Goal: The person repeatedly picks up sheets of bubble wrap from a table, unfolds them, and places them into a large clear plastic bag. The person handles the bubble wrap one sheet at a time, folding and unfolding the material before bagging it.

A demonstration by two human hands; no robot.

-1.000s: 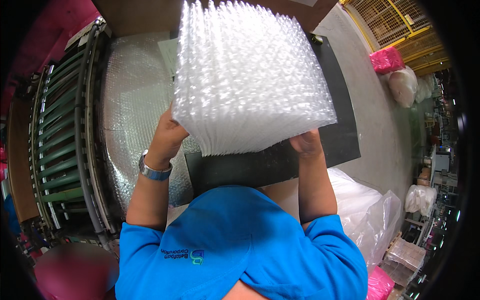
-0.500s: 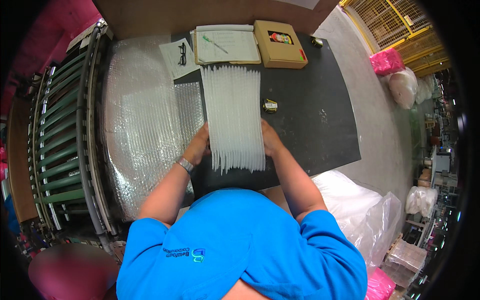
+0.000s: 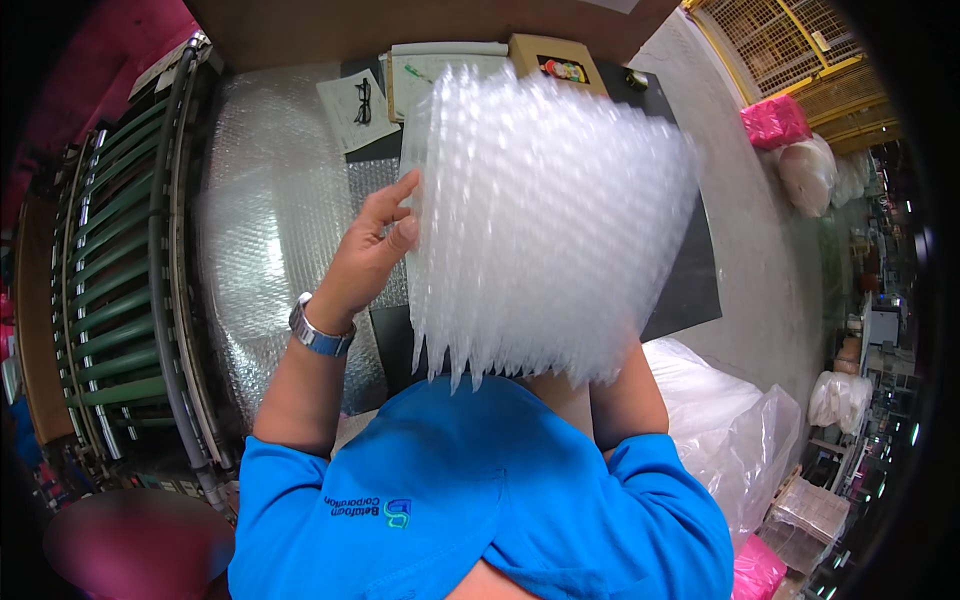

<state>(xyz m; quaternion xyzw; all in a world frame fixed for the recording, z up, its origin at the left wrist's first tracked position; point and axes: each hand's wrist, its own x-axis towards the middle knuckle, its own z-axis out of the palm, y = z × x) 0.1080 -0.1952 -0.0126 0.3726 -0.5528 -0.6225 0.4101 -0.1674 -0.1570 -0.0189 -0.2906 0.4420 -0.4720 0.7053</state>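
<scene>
A thick stack of clear bubble wrap sheets (image 3: 540, 220) is tilted up over the dark table, its layers fanned and its right side blurred by motion. Against its left edge is my left hand (image 3: 375, 250), thumb and fingers apart, fingertips touching the layers. My right hand (image 3: 630, 345) grips the lower right side of the stack, its fingers mostly hidden by the plastic. A metal watch (image 3: 322, 327) circles my left wrist.
Left of the stack lies a bubble wrap sheet (image 3: 250, 230), beside a roller conveyor (image 3: 125, 270). Glasses (image 3: 363, 102) rest on paper near a clipboard (image 3: 400, 85) and a cardboard box (image 3: 540, 50). White plastic bags (image 3: 690, 400) sit at the lower right.
The stack has gone from standing narrow and edge-on to leaning rightward with its broad face showing. My left hand has moved up and loosened; my right hand has shifted right and nearer me.
</scene>
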